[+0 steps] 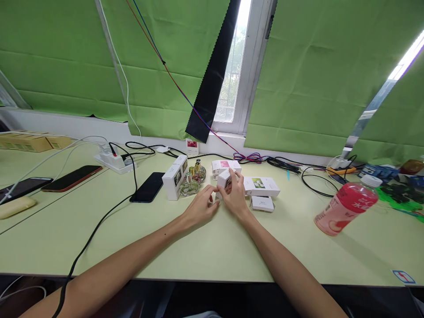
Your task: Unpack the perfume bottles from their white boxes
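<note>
A small white perfume box (224, 179) with a picture on its side stands tilted between my hands. My right hand (236, 196) grips it from the right, fingers over the top and thumb on the near side. My left hand (200, 205) is closed at its lower left corner, fingertips against it; part of that contact is hidden. Just left are several glass perfume bottles (190, 185) with gold caps, beside an upright white box (175, 177). Close to my right hand lie a white box with a green picture (265, 187), a smaller white box (262, 203) and one with a pink picture (221, 165).
A black phone (147, 187) lies left of the boxes, with a black cable (99, 227) running across the table beside it. On the right a pink drink bottle (346, 207) leans. A power strip (114, 162), further phones (71, 178) and coiled cables (283, 164) line the back and left.
</note>
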A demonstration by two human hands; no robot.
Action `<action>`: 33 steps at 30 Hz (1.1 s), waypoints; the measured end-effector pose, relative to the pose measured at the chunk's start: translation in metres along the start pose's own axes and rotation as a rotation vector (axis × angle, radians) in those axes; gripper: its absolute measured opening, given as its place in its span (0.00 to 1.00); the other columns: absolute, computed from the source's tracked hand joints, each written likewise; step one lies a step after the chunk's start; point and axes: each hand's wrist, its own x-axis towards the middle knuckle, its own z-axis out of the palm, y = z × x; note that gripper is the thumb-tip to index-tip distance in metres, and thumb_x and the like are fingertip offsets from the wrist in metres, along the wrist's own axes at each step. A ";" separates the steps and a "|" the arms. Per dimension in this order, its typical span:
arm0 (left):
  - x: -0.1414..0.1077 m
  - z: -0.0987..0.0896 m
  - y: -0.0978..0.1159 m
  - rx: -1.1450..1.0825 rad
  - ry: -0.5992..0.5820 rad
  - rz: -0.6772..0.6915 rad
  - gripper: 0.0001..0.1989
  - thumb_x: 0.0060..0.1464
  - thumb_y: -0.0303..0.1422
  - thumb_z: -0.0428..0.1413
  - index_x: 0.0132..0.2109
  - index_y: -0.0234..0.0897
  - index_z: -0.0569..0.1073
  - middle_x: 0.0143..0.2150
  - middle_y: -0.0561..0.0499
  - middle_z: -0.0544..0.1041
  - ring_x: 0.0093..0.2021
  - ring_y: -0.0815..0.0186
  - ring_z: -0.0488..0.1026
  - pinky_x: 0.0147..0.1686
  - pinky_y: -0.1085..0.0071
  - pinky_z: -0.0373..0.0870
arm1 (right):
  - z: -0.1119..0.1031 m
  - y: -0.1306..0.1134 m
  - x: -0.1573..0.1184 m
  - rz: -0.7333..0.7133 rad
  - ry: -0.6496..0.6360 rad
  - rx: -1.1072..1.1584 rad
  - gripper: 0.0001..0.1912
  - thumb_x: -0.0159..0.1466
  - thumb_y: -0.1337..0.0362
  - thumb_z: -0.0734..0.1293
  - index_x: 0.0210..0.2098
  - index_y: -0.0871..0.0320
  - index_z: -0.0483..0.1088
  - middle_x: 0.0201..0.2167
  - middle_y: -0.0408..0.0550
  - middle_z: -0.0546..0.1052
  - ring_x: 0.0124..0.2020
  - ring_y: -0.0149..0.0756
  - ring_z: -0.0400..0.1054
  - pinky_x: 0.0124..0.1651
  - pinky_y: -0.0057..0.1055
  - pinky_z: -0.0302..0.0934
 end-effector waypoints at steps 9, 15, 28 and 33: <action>0.003 -0.002 -0.006 0.008 -0.025 0.002 0.24 0.55 0.33 0.55 0.59 0.39 0.67 0.54 0.43 0.73 0.30 0.67 0.72 0.36 0.66 0.73 | 0.003 0.002 -0.001 -0.010 0.002 -0.038 0.39 0.64 0.63 0.65 0.71 0.49 0.47 0.66 0.61 0.51 0.62 0.52 0.62 0.57 0.49 0.64; 0.006 0.000 -0.012 0.043 -0.031 0.020 0.31 0.53 0.33 0.58 0.64 0.39 0.65 0.63 0.41 0.70 0.44 0.57 0.77 0.45 0.61 0.74 | 0.002 0.001 0.000 0.001 0.018 -0.016 0.36 0.64 0.71 0.61 0.70 0.49 0.51 0.67 0.61 0.47 0.54 0.46 0.69 0.58 0.48 0.65; 0.014 0.006 -0.021 0.116 -0.133 -0.037 0.40 0.54 0.38 0.57 0.71 0.36 0.54 0.71 0.42 0.59 0.70 0.50 0.58 0.65 0.54 0.59 | 0.002 -0.001 0.000 -0.065 0.050 -0.055 0.36 0.64 0.72 0.60 0.70 0.48 0.52 0.69 0.61 0.47 0.43 0.41 0.72 0.54 0.49 0.67; 0.016 0.006 -0.019 0.143 -0.149 -0.071 0.40 0.55 0.40 0.57 0.71 0.39 0.54 0.72 0.46 0.58 0.69 0.51 0.59 0.66 0.57 0.59 | 0.003 0.000 0.001 -0.062 0.068 -0.083 0.35 0.64 0.72 0.60 0.69 0.48 0.52 0.69 0.62 0.47 0.41 0.39 0.72 0.52 0.48 0.69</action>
